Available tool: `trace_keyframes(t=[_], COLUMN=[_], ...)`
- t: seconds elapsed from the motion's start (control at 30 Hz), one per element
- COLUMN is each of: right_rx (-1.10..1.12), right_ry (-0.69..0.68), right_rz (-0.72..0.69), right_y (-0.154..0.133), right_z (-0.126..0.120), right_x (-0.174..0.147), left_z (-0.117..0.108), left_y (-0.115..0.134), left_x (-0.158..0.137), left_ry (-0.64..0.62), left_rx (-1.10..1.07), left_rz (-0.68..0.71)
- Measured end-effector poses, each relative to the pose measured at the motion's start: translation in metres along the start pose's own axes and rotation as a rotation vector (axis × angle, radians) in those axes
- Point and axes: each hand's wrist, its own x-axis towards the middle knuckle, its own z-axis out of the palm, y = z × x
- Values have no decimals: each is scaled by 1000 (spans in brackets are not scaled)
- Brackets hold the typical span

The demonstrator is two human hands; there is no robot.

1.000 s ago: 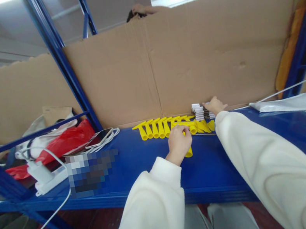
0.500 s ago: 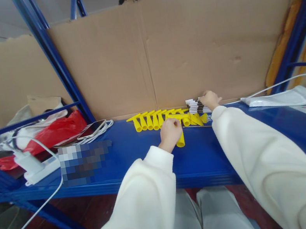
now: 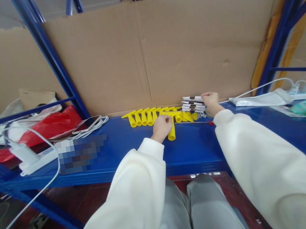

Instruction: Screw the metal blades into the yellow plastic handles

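Note:
My left hand (image 3: 161,128) is closed on a yellow T-shaped plastic handle (image 3: 171,134), whose hollow round end points down toward the front of the shelf. My right hand (image 3: 211,101) pinches a white strip with a dark band (image 3: 192,99), lifted at the top of a stack of similar strips (image 3: 191,107). Several more yellow handles (image 3: 143,118) lie in a row behind and left of my left hand. Small flat yellow pieces (image 3: 187,116) lie in front of the stack. Small metal parts, probably screws (image 3: 201,115), are beside my right hand.
A thin rod with a red end (image 3: 211,122) lies by my right sleeve. On the left are a phone (image 3: 86,124), white cables, a power strip (image 3: 37,162) and a red bag (image 3: 57,125). A white pouch (image 3: 261,99) lies right. Cardboard (image 3: 96,61) stands behind.
My right hand has raised one white strip from the stack. My left hand still holds the yellow handle. The whole view has shifted slightly, and the red-ended rod shows now.

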Motion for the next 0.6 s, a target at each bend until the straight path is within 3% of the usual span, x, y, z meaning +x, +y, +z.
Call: trace_keyframes(t=[0.1, 0.2, 0.27, 0.43, 0.6], right_rx=[260, 756, 943, 1115, 1231], right_ry=[71, 114, 111, 78, 26], right_rz=[140, 318, 369, 415, 388], right_y=[2, -1, -5, -12, -10], right_z=[-5, -14, -21, -29, -22], right_x=[-17, -36, -47, -57, -53], left_z=[0, 0, 1, 4, 5], left_y=[-1, 1, 4, 14, 5], left_x=[1, 4, 7, 11, 12], left_ry=[6, 18, 48, 79, 53], left_rx=[-5, 7, 53, 160, 161], left_rz=[5, -28, -84, -264, -261])
